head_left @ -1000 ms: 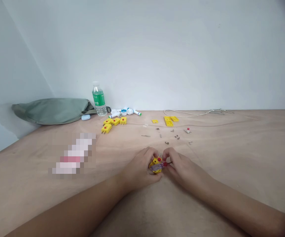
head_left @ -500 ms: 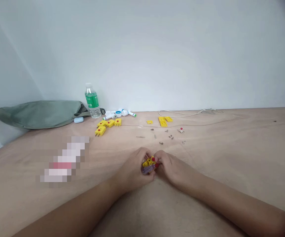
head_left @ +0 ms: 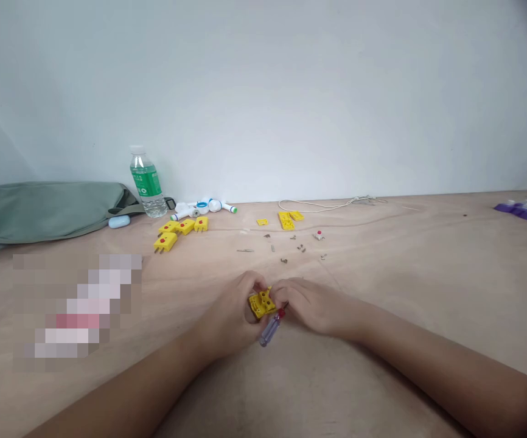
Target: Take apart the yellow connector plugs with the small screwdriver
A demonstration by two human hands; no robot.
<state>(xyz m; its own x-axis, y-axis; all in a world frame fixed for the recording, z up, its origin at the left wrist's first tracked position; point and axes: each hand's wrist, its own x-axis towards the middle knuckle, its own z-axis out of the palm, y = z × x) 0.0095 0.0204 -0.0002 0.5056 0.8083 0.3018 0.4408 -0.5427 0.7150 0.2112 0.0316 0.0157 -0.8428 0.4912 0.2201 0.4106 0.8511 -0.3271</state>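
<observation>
My left hand [head_left: 233, 316] is curled round a small yellow connector plug [head_left: 261, 302] just above the wooden table [head_left: 428, 274]. My right hand [head_left: 311, 305] is closed beside it, its fingers pinched at the plug's right side. A small screwdriver [head_left: 270, 329] with a clear handle and red collar slants down between the two hands; which hand holds it is hard to tell.
Further back lie three yellow plugs [head_left: 179, 231], open yellow plug halves [head_left: 286, 219], tiny loose screws and metal bits [head_left: 291, 249], a water bottle [head_left: 146, 182], a green bag [head_left: 39, 210], white devices [head_left: 202, 208], a white cable [head_left: 327, 204] and purple items [head_left: 526, 212]. A pixelated patch covers the left.
The view has swung to the right, so everything has shifted left. The screwdriver now points down and out below my hands instead of lying across the plug.
</observation>
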